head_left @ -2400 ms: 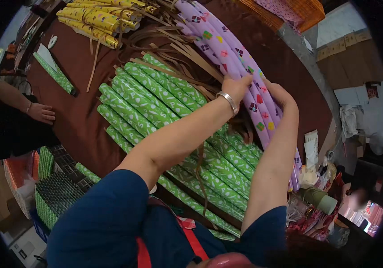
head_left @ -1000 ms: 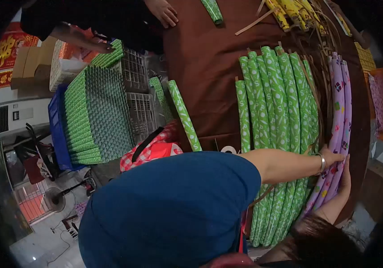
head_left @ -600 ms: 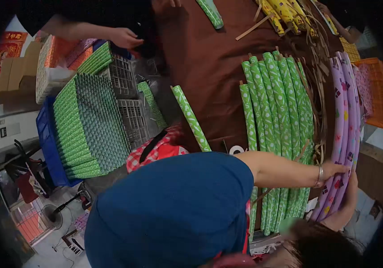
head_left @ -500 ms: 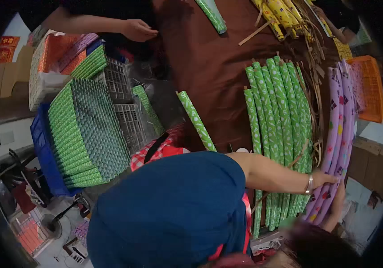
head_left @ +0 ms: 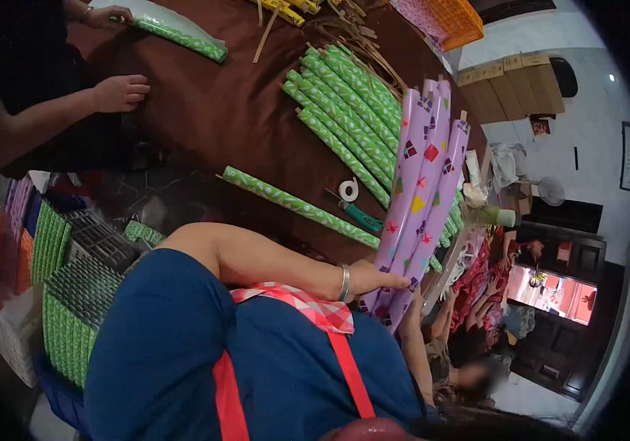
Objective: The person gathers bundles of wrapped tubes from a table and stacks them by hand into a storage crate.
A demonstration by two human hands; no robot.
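Note:
My left hand point(head_left: 368, 281), with a silver bangle at the wrist, is closed around the lower ends of several purple patterned wrapping-paper rolls point(head_left: 419, 192). On the far side of the bundle, my right hand point(head_left: 413, 314) is against the same rolls, with its fingers mostly hidden. The purple bundle tilts up and away, in front of a row of green patterned rolls point(head_left: 344, 110) lying on the brown-covered table point(head_left: 204, 117). A single green roll point(head_left: 300, 206) lies nearer to me. Beside it are a white tape roll point(head_left: 348, 191) and a green-handled tool point(head_left: 363, 218).
Across the table, a co-worker's hand point(head_left: 120, 94) rests near the edge; their other hand touches a partly unrolled green roll point(head_left: 182, 40). Stacked green rolls point(head_left: 72, 323) fill a crate at lower left. An orange basket point(head_left: 465, 22) stands at the far edge. Other people sit at right.
My view and body have turned to the right. The purple rolls have come closer, held between both hands. The co-worker's second hand now shows at the unrolled green paper.

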